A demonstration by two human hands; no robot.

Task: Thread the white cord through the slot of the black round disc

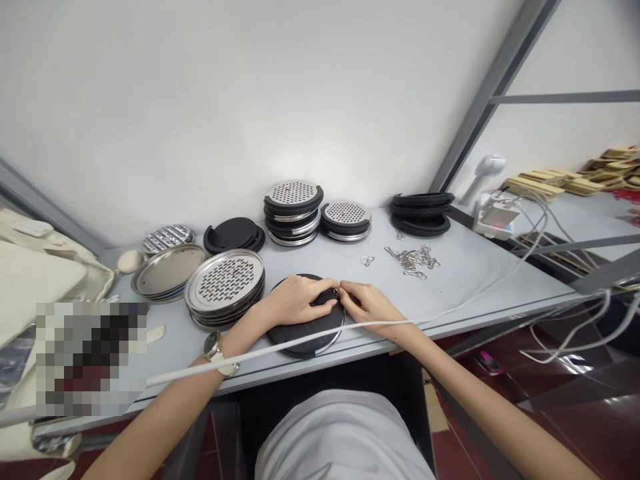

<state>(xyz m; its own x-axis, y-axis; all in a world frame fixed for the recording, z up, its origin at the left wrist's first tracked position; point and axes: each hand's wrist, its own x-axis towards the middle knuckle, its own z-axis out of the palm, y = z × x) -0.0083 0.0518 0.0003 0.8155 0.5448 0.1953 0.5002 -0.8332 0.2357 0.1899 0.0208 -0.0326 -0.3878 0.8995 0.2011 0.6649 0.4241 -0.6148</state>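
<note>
A round black disc with a metal rim [306, 331] lies flat at the table's near edge. My left hand [295, 300] rests on top of it, fingers curled and pressing down. My right hand [367, 301] is at the disc's right rim, its fingertips pinched on a small metal clip [337, 291] where the two hands meet. A wristwatch [217, 351] is on my left wrist. A white cable [300, 341] runs across both forearms and over the disc.
Stacks of perforated metal plates [225, 283], plain metal trays [167, 270], black discs [234, 235], assembled grate lids [294, 210] and black rings [421, 213] line the grey table [475, 280]. Loose metal clips [413, 258] lie right of centre. Cloth bags [40, 267] lie at the left.
</note>
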